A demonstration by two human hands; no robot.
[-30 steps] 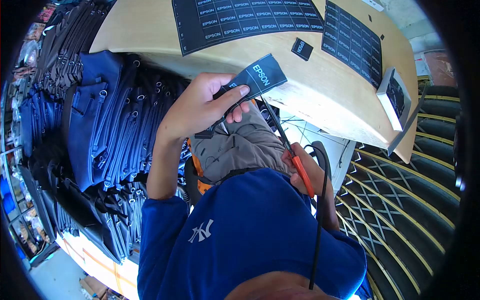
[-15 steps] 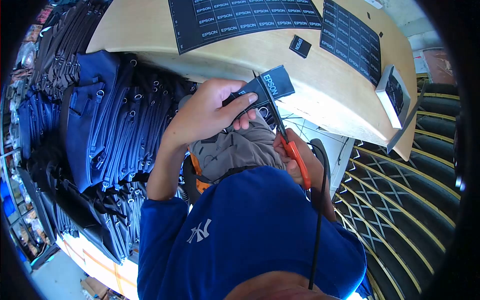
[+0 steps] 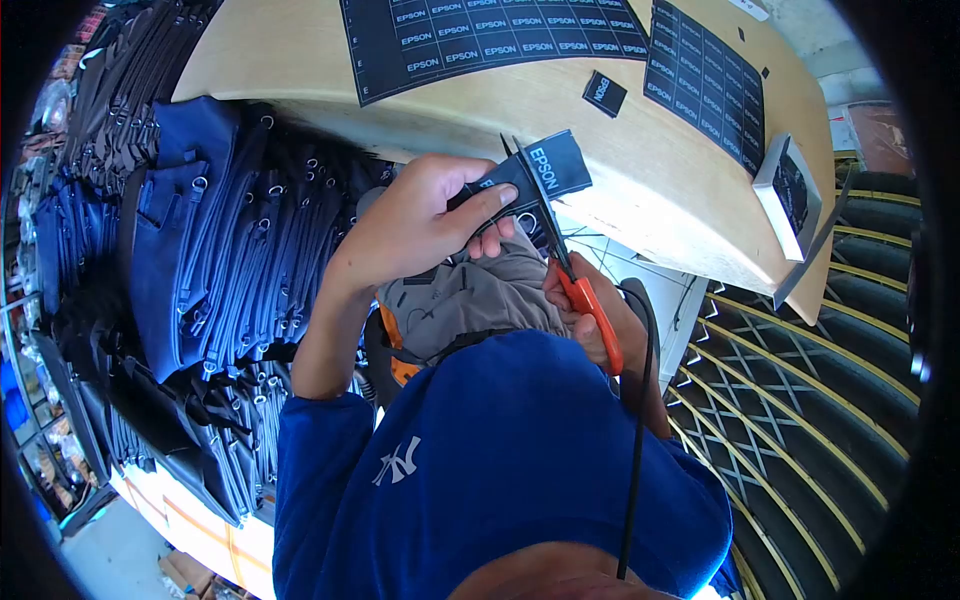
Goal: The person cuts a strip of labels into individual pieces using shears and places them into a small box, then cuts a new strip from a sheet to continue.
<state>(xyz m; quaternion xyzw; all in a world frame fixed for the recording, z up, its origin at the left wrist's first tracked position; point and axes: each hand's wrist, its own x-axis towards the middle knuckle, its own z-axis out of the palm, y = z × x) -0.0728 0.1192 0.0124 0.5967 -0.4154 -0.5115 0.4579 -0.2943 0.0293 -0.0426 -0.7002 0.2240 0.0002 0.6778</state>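
My left hand (image 3: 440,205) pinches a black strip printed EPSON (image 3: 562,165) between thumb and fingers. In my right hand (image 3: 590,310) are scissors with orange handles (image 3: 597,325). Their dark blades lie across the strip, just beside the EPSON print, with the tips slightly apart. Above the strip, on the wooden table (image 3: 450,120), is a small stack of cut black EPSON pieces (image 3: 604,93). A large black sheet of EPSON labels (image 3: 490,48) lies behind, and a smaller label sheet (image 3: 705,85) lies to its right.
A white open box (image 3: 786,195) stands at the table's right edge beside a dark strip (image 3: 815,245). Many blue and black bags with straps (image 3: 225,240) hang at the left. A black cable (image 3: 640,430) runs down past my right arm. A folding metal gate (image 3: 790,400) is at the right.
The scissor tips have parted slightly more at the strip. Both hands stay almost in place, and the view has shifted very slightly.
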